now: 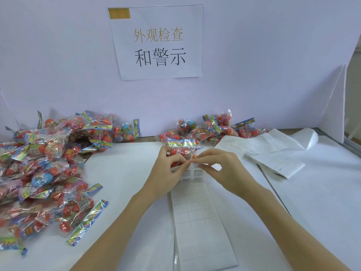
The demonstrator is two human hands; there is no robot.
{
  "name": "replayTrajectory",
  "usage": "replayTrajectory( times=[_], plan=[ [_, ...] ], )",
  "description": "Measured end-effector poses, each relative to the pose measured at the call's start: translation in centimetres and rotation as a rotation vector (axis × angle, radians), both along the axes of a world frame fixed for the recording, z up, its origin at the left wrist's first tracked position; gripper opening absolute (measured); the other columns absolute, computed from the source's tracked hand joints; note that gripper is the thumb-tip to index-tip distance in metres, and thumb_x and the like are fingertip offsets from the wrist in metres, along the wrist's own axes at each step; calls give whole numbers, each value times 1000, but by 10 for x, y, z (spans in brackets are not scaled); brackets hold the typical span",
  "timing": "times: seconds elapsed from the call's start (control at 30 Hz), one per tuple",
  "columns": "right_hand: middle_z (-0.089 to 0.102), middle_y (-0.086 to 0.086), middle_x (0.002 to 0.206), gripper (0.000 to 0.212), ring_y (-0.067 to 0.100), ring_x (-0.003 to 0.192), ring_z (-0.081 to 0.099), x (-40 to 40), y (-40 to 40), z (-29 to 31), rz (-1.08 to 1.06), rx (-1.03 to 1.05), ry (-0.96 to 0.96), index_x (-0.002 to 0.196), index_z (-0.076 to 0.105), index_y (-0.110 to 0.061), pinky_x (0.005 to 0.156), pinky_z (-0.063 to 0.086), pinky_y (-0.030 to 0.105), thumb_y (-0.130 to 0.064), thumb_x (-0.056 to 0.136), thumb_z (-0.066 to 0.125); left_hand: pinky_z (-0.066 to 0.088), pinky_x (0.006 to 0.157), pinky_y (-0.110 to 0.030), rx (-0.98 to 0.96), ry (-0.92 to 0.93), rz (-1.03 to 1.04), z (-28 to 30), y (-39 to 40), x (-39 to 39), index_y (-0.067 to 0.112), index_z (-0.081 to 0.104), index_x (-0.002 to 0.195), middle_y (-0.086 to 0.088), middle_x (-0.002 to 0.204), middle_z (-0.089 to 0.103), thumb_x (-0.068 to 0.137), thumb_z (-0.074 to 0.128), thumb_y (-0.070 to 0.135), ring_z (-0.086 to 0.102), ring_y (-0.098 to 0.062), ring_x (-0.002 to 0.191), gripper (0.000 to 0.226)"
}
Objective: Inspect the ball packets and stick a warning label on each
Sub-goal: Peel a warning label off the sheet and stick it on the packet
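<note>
My left hand (168, 169) grips a clear ball packet (180, 148) with orange balls and a colourful header, held just above the table centre. My right hand (218, 165) pinches a small white warning label (197, 172) at the packet's lower edge, fingertips of both hands almost meeting. Under the hands lies a long label sheet (197, 212), most of its squares peeled off, with a few printed labels left at its top. A large heap of ball packets (43, 169) covers the left side. A smaller heap (211, 128) lies at the back centre-right.
Spent white backing sheets (273, 151) are stacked to the right, one curling at the far end. A white partition with a printed paper sign (158, 44) closes off the back, and a side panel (332, 106) stands at the right. White tabletop (121, 192) between the heaps.
</note>
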State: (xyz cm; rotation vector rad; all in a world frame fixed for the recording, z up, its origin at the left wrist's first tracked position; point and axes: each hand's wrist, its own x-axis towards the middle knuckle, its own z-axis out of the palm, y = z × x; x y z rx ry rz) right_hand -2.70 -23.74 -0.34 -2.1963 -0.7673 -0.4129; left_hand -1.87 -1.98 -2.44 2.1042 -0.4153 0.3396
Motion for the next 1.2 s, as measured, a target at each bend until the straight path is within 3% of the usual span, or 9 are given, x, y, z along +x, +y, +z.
replayTrajectory(
  times=[0.07, 0.17, 0.37, 0.57, 0.63, 0.73, 0.83, 0.93, 1.2],
  plan=[
    [74, -9, 110, 27, 8, 99, 69, 0, 0, 0, -8, -1, -20, 115, 81, -24, 90, 56, 29, -7, 95, 75, 45, 100, -16, -2, 8, 6, 0, -1, 1, 26, 76, 91, 6, 114, 47, 98, 71, 29, 50, -14, 123, 9],
    [75, -8, 108, 18, 8, 101, 68, 0, 0, 0, -24, 5, -56, 106, 84, -20, 90, 54, 32, -11, 92, 78, 37, 94, -4, 6, 17, 23, 2, -1, 0, 27, 76, 90, 3, 116, 48, 98, 71, 30, 49, -6, 121, 10],
    [75, -14, 106, 12, 8, 105, 67, -3, 6, 6, -45, 139, -147, 101, 80, -20, 91, 54, 29, -11, 94, 76, 40, 88, -3, -94, 11, 66, 6, -1, 0, 31, 74, 90, -3, 116, 51, 97, 71, 31, 49, 12, 111, 8],
    [74, -13, 100, 17, 14, 97, 72, -3, 7, 13, -66, 414, 26, 102, 72, -25, 86, 56, 22, -10, 101, 66, 49, 92, -19, -182, 61, 131, 11, 5, 1, 23, 78, 95, -9, 116, 56, 97, 73, 24, 50, -5, 119, 6],
    [72, -12, 94, 22, 13, 88, 72, -2, 6, 14, -74, 444, 80, 100, 70, -30, 79, 58, 24, -9, 102, 63, 55, 89, -27, -275, 99, 126, 15, 4, 0, 22, 79, 99, -9, 120, 55, 100, 68, 16, 60, -18, 109, 13],
    [68, -8, 88, 33, 11, 77, 66, -2, 6, 13, -94, 450, 102, 96, 72, -35, 70, 57, 23, -6, 103, 60, 55, 76, -22, -410, 93, 63, 20, 5, -2, 22, 79, 110, -14, 120, 61, 100, 59, -4, 65, -29, 85, 35],
    [68, -5, 87, 36, 15, 75, 64, -3, 7, 14, -70, 479, 120, 105, 76, -35, 70, 57, 24, -2, 102, 60, 56, 78, -24, -525, 104, -35, 26, 6, -8, 31, 76, 118, 2, 107, 67, 101, 59, -5, 63, -19, 78, 43],
    [67, 9, 85, 37, 23, 78, 69, -5, 12, 14, -37, 511, 183, 126, 70, -26, 75, 59, 29, -2, 99, 66, 60, 85, -34, -549, 96, -74, 28, 2, -10, 31, 70, 128, 5, 116, 68, 101, 62, 0, 68, -20, 84, 42],
    [75, -7, 82, 44, 17, 80, 72, -8, 15, 8, -16, 452, 170, 131, 62, -29, 82, 57, 28, -8, 95, 74, 58, 88, -29, -465, 67, -140, 29, -3, -14, 28, 69, 129, 6, 131, 68, 100, 64, -1, 70, -17, 107, 41]
  ],
)
